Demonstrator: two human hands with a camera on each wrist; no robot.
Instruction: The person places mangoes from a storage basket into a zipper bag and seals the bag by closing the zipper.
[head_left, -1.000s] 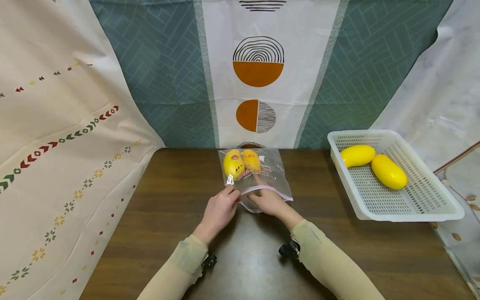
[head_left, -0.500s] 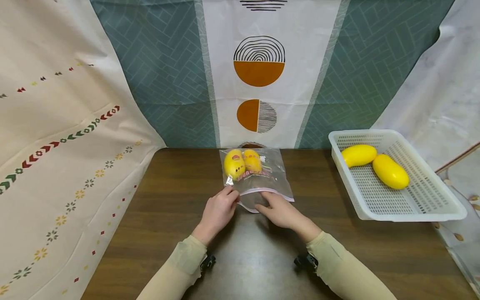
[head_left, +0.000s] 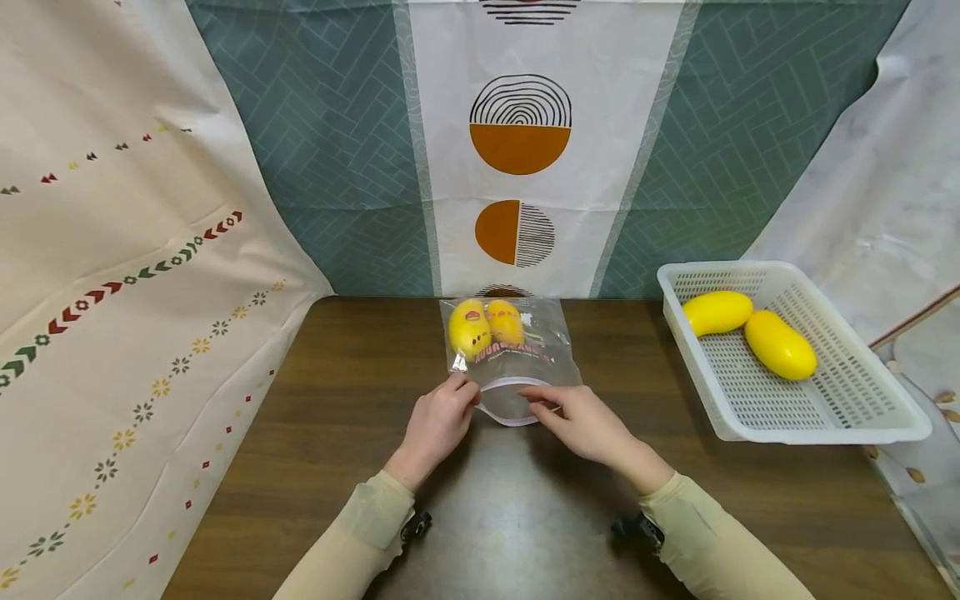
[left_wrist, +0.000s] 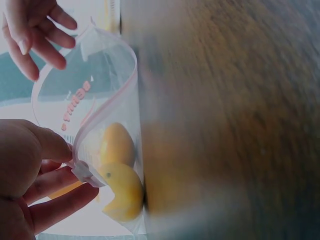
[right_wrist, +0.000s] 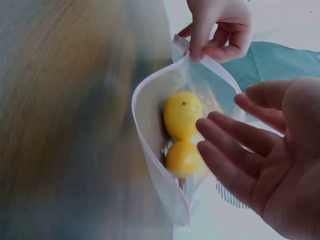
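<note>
A clear zip bag (head_left: 534, 354) lies on the brown table (head_left: 337, 400) with its mouth toward me. Two yellow mangoes (head_left: 469, 328) (head_left: 504, 321) sit side by side at its far end. My left hand (head_left: 461, 386) pinches the left corner of the mouth and holds it open; the left wrist view shows the pinch (left_wrist: 75, 167) on the bag's zip strip (left_wrist: 107, 107). My right hand (head_left: 547, 402) hovers just outside the mouth with straight fingers (right_wrist: 235, 145), holding nothing. The right wrist view looks into the bag (right_wrist: 150, 150) at both mangoes (right_wrist: 182, 114) (right_wrist: 182, 158).
A white perforated basket (head_left: 825, 417) stands at the right of the table with two more yellow mangoes (head_left: 716, 311) (head_left: 780, 343) in it. Patterned cloths hang behind the table and along its left side.
My right hand has drawn back out of the bag's mouth, toward me and to the right. The left hand kept its pinch on the corner.
</note>
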